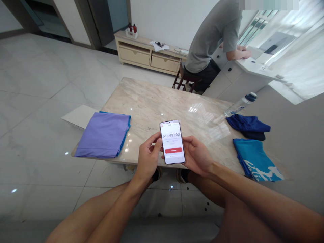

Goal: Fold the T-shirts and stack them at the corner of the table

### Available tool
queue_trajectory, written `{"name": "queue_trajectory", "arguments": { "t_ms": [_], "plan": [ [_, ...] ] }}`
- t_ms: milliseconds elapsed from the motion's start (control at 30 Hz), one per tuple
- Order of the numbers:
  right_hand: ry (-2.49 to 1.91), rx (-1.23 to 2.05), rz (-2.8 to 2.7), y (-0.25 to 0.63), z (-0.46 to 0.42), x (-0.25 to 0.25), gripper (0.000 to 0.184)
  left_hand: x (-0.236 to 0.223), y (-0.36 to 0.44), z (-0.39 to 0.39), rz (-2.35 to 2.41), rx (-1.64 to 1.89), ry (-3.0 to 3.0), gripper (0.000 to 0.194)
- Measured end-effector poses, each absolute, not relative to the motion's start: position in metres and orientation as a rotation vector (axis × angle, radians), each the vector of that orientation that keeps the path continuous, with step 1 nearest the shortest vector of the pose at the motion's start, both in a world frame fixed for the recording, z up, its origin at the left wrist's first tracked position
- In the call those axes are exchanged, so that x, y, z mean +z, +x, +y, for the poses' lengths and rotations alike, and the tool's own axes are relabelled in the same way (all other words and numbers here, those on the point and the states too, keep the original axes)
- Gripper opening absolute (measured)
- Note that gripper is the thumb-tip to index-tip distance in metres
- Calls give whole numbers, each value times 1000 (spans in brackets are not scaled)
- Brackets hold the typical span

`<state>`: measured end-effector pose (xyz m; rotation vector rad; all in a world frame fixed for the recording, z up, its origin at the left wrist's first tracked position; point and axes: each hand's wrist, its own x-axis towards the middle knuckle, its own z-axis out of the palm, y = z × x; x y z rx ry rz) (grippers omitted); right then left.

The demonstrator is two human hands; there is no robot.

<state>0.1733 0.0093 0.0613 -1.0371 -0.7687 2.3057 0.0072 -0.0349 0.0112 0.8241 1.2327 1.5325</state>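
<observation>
The bare left hand [149,153] grips the left edge of a slim, rectangular smartphone [172,143], while the bare right hand [198,153] cups its right side and back; both are closed on it, screen up, over the near edge of a glossy, beige marble-patterned table [152,98]. Light pressure on the rims, with thumbs off the glass (especially the red on-screen button [173,150]), should keep it steady and readable. The screen reads 01:49:03; its smaller print is too fine. Farther out, folded lavender cloth [103,135] lies left, and folded teal cloth [253,152] at right bears white lettering, not fully legible.
</observation>
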Motion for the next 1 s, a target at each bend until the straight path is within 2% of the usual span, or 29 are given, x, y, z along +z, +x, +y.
{"name": "queue_trajectory", "arguments": {
  "t_ms": [733,1000],
  "plan": [
    [-953,2312,-804,151,14,62,50,17,-9,-35,1256,1569,765,43],
    [-816,2162,-911,130,19,57,60,4,-10,-43,1319,1423,733,57]
  ]
}}
